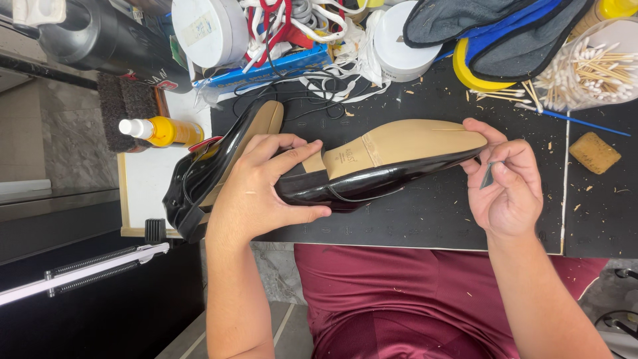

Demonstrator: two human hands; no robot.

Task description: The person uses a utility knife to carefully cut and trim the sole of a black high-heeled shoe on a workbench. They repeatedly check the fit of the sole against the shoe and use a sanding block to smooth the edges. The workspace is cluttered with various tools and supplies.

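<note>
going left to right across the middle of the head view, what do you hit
yellow spray bottle → second black shoe → left hand → black patent shoe with tan sole → right hand pinching a small dark tool → tan sponge block

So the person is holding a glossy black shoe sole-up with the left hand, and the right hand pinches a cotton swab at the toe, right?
Not quite. In the head view the right hand pinches a small dark blade-like tool, not a cotton swab. The left hand does hold the glossy black shoe sole-up.
</note>
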